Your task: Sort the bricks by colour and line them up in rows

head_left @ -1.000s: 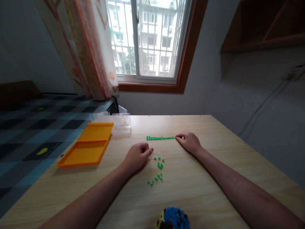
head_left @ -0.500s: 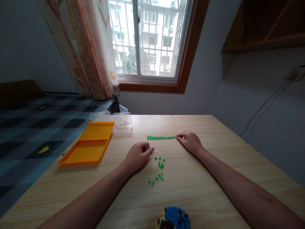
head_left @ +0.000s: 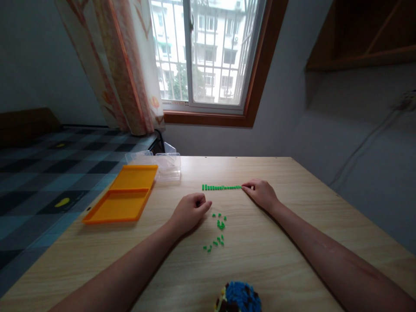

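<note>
The right hand has its thumb and forefinger brought together at the right end of a row of small green blocks; whether a block is clamped between the tips is too small to tell. The row runs sideways across the far half of the table, its left end made of taller blocks. The left hand rests nearer, below and left of the row, loosely curled with the thumb out; I cannot tell whether anything is inside it. Just beside that thumb, loose green blocks lie scattered toward the near side. The table is pale, grained wood, reaching up to a plain wall below a barred window in a brown frame. A flowered curtain hangs left of the glass, a checked bed lies beyond the table's left side, and a wooden shelf and a cable are on the right wall. On the table's left lies an orange tray in two sections, with clear plastic boxes behind it. The left forearm covers part of the wood between tray and loose blocks, and a round blue-and-dark block model, cut off by the bottom edge, sits nearest.
</note>
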Demonstrator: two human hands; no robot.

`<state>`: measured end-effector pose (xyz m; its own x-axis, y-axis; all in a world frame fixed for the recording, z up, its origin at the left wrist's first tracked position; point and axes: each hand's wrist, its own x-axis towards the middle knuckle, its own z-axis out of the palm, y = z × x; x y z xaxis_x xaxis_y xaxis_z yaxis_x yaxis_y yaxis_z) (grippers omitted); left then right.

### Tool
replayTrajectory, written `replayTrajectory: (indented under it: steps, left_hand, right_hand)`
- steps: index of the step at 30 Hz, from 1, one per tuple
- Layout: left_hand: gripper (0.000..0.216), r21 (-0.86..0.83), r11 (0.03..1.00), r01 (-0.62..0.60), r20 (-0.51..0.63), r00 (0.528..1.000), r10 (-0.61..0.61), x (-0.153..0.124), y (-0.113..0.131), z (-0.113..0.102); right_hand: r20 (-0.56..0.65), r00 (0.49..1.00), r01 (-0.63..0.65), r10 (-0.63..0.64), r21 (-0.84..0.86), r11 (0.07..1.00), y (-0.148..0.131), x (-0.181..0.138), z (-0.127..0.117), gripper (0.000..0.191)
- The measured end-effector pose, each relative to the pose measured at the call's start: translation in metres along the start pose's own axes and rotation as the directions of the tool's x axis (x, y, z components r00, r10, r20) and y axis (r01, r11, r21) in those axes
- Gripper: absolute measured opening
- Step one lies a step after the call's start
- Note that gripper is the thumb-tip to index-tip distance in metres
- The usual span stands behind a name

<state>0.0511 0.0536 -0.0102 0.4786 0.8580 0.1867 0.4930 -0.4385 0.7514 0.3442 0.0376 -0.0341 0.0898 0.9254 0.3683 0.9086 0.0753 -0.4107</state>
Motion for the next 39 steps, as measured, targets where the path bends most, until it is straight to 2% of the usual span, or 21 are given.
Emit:
replayTrajectory:
  steps: [21,23,26,28,31,35,39]
  left_hand:
    - [0.037,-0.004,1.000,-0.013,0.004,1.000,0.013,0.001,0.000,0.000]
    - [0.037,-0.001,1.000,-0.014,0.003,1.000,0.014,0.001,0.000,0.000]
    - [0.036,0.016,1.000,-0.027,-0.003,1.000,0.027,0.001,-0.001,0.001]
    - [0.035,0.030,0.999,-0.039,-0.011,0.999,0.039,0.001,-0.002,0.001]
    - [0.031,0.037,0.998,-0.047,-0.021,0.999,0.048,0.000,-0.001,0.001]
    - [0.024,0.026,0.999,-0.041,0.018,0.999,0.041,-0.001,0.002,0.000]
    - [0.013,0.000,1.000,-0.029,0.045,0.999,0.029,-0.002,0.004,0.000]
  right_hand:
    - [-0.008,1.000,0.010,-0.010,0.032,0.999,0.002,0.000,-0.003,0.022]
    - [-0.053,0.997,0.059,-0.055,0.072,0.996,-0.003,-0.003,-0.005,0.023]
    - [-0.074,0.973,0.228,-0.218,0.181,0.957,-0.019,-0.011,-0.010,0.025]
    - [0.004,0.934,0.344,-0.358,0.266,0.900,-0.035,-0.020,-0.012,0.023]
    - [0.114,0.864,0.428,-0.491,0.349,0.834,-0.058,-0.033,-0.014,0.022]
    - [0.165,0.827,0.466,-0.538,0.338,0.818,-0.075,-0.043,-0.014,0.024]
    - [0.203,0.810,0.496,-0.550,0.261,0.828,-0.073,-0.042,-0.012,0.025]
